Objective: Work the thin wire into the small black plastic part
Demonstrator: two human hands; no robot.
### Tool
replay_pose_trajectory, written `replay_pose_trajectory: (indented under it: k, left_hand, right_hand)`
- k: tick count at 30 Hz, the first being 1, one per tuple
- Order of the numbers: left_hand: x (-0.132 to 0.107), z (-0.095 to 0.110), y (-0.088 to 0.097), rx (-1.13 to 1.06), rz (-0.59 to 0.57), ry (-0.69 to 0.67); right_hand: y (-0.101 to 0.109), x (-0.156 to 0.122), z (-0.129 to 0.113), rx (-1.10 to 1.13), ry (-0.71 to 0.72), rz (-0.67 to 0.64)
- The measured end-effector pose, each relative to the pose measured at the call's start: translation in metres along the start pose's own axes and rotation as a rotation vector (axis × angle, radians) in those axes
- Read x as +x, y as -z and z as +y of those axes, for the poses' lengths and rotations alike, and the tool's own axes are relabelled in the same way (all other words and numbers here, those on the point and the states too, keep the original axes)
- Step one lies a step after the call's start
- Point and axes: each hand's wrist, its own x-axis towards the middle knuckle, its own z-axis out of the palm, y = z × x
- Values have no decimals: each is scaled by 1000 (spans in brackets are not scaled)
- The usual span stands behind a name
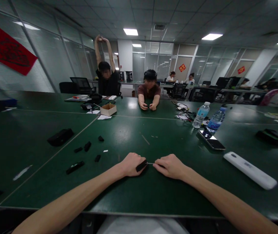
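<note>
My left hand [132, 164] is closed around a small black plastic part [141, 166], low over the near middle of the green table. My right hand [172, 166] is closed on a small screwdriver [150, 163] with a thin metal shaft. The shaft runs sideways between the hands, and its tip meets the right end of the black part. Most of the screwdriver's handle is hidden by my right fingers. Left of my hands lie several loose black pieces [87, 146], a longer black piece [75, 167] and a small white scrap [105, 150].
On the green table [124, 198], a black case [61, 137] lies left and a small open box [108, 110] farther back. Rightward are two water bottles [201, 114], a phone [211, 140] and a long white device [250, 170]. A person [149, 89] sits opposite; another stretches behind.
</note>
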Motion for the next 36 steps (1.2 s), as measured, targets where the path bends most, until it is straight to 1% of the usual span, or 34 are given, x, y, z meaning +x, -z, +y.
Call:
replay_pose_trajectory:
  k: [12,17,30,36]
  left_hand:
    - [0,2,3,-35,-22,3]
    - [-1,1,2,5,-28,3]
    - [-1,1,1,-15,-2,-15]
    - [-2,3,3,-21,-15,15]
  right_hand:
    - [6,-1,-2,20,17,-2]
    - [5,0,-1,-11,26,1]
    - [5,-1,0,22,42,14]
    - [7,-1,-2,23,40,17]
